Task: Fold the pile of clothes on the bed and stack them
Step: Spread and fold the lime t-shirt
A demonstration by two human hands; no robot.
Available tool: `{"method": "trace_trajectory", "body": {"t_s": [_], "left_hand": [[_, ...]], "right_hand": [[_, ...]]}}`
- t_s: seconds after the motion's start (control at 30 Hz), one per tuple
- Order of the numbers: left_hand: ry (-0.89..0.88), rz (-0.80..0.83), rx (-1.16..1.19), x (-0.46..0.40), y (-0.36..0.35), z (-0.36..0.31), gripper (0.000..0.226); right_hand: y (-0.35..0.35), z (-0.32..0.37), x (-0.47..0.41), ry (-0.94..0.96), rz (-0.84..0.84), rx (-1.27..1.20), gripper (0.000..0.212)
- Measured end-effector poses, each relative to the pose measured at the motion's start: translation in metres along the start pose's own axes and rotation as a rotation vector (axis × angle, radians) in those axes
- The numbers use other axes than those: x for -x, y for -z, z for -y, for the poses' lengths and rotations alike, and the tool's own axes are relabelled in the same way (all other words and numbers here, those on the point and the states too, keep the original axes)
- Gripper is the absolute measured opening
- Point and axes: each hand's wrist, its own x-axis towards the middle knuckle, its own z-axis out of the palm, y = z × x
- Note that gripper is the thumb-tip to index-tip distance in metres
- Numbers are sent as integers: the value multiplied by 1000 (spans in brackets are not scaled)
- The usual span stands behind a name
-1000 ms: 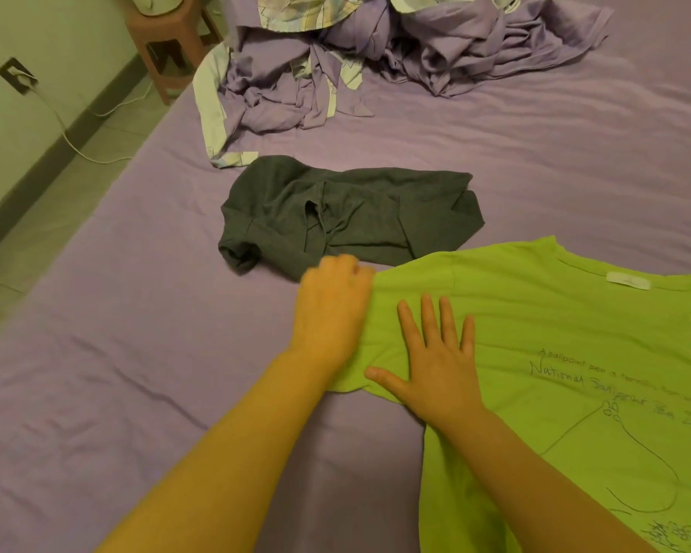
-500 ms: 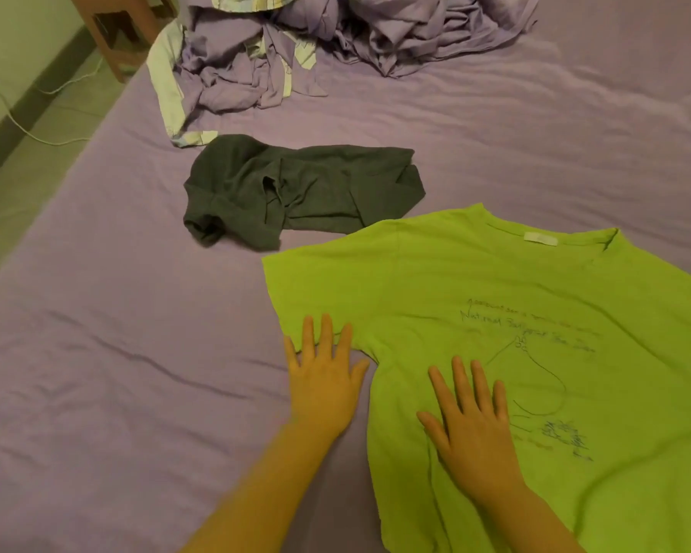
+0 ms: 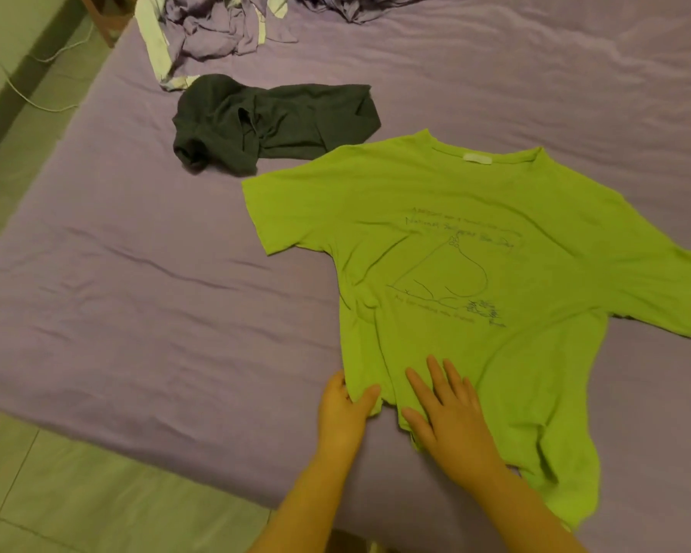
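Lime-green printed cotton T-shirt (image 3: 475, 241) spread beyond the fingers for folding: left hand (image 3: 346, 411) pinches its hem corner taut; right hand (image 3: 449, 417) presses flat, fingers straight.

A white cable (image 3: 29, 95) trails over the tiled floor (image 3: 56, 492) far up-left of both hands.

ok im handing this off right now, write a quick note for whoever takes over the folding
Left hand: pinches the lower left hem of the green t-shirt.
Right hand: flat, fingers straight, pressing on the shirt near that hem.
Shirt lies spread face up on the bed, not yet folded.
Dark garment lies crumpled beyond it; the pile of clothes sits at the far edge, untouched.
Done: shirt laid out. No folded stack in view.
Left: fold the shirt, then the dark garment and the pile, and stack them.
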Motion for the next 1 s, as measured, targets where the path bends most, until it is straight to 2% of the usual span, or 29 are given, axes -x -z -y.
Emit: {"method": "trace_trajectory", "body": {"t_s": [0.03, 0.07, 0.2, 0.3, 0.37, 0.43, 0.53, 0.63, 0.67, 0.73, 0.87, 1.0], "left_hand": [[-8, 0, 33, 7, 2, -1, 16], [-33, -14, 31, 13, 5, -3, 15], [-202, -54, 11, 31, 25, -20, 21], [-339, -55, -34, 38, 40, -38, 28], [-388, -62, -49, 36, 47, -47, 31], [-397, -59, -54, 34, 53, -50, 26], [-272, -14, 24, 33, 52, -44, 12], [123, 216, 269, 35, 52, -28, 16], [185, 312, 245, 37, 54, -22, 15], [141, 375, 56, 43, 59, -8, 8], [3, 181, 64, 50, 76, 15, 3], [-176, -70, -138, 48, 95, 24, 10]], "right_hand": [[-6, -3, 8, 21, -9, -12, 72], [-12, -6, 14, 43, -13, -12, 68], [-10, -4, 25, 64, -26, 25, 69], [-2, 0, 23, 30, -63, 43, 60], [7, 7, 22, 45, -86, -7, 62], [12, 24, 22, 104, -136, -91, 62], [10, 53, 12, 183, -220, -227, 60], [-6, 66, 0, 107, -156, -205, 52], [-13, 65, -2, 52, -112, -164, 50], [-27, 58, -1, -38, -48, -91, 47], [-38, 48, 8, -57, -66, -96, 45], [-40, 57, 12, -70, -69, -88, 47]]}}
